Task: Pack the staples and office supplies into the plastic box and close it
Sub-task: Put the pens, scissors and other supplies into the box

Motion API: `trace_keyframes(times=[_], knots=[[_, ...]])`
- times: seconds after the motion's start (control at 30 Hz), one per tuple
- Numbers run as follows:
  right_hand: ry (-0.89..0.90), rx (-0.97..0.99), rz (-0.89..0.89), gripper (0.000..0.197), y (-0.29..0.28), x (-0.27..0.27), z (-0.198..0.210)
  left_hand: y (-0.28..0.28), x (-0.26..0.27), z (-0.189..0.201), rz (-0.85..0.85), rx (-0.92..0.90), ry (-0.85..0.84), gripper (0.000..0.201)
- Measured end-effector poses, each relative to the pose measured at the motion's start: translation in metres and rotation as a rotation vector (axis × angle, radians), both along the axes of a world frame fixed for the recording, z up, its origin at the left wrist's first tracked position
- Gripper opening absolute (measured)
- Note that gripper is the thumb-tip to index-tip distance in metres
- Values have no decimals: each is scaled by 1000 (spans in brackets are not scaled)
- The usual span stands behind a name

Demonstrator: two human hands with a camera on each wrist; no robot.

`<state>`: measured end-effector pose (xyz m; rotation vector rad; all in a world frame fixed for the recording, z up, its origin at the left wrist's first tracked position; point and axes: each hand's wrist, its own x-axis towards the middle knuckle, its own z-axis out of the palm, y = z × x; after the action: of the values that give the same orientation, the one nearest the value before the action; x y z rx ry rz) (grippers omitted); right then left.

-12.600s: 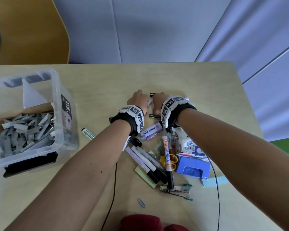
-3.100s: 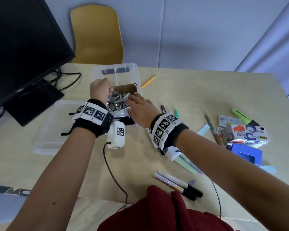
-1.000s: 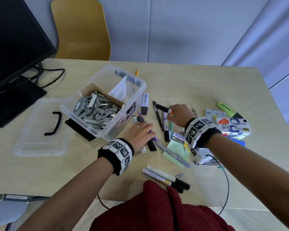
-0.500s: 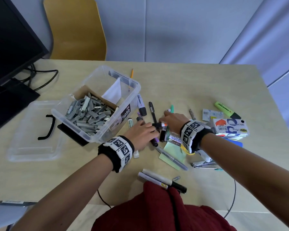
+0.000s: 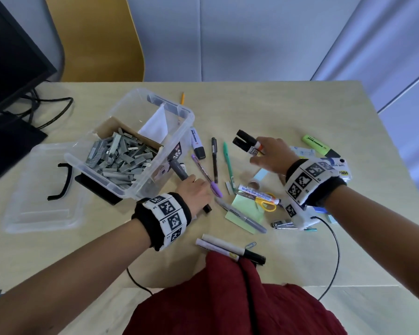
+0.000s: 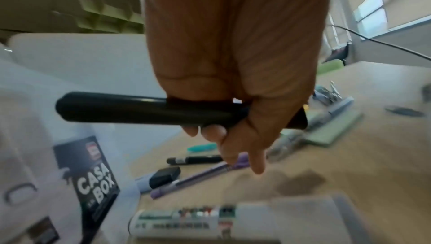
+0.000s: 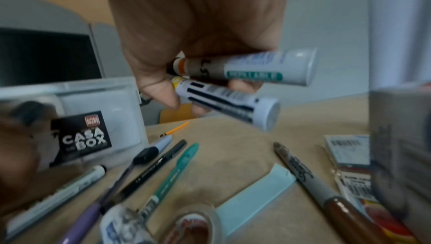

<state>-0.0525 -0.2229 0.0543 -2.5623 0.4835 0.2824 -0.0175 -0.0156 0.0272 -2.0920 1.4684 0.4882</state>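
Both hands grip markers beside the open box.

The left hand (image 5: 196, 191) curls round a dark marker (image 6: 144, 109) just beside the box (image 5: 140, 180), above the table (image 5: 276, 112). The right hand (image 5: 270, 154) is raised and holds two white markers (image 7: 245, 82) together, black caps pointing away. The box holds a heap of staples (image 5: 121, 157) in a cardboard tray; its lid (image 5: 34, 189) lies to its left. Pens (image 5: 214, 160), scissors (image 5: 267, 204), sticky notes (image 5: 246, 211) and a tape roll (image 7: 193, 226) lie scattered between the hands.
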Motion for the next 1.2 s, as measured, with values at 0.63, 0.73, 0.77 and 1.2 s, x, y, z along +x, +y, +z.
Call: trace_keyframes(times=[0.63, 0.73, 0.77, 1.2], knots=[[24, 242, -261, 13, -25, -76, -23, -78, -22, 2, 79, -438, 87, 36], [30, 242, -285, 22, -27, -83, -30, -100, -30, -4, 78, -410, 131, 36], [34, 230, -293, 30, -28, -86, -31, -105, -32, -6, 86, -393, 145, 34], [-135, 463, -468, 10, -26, -98, -35, -99, -13, 0, 355, -453, 281, 20]])
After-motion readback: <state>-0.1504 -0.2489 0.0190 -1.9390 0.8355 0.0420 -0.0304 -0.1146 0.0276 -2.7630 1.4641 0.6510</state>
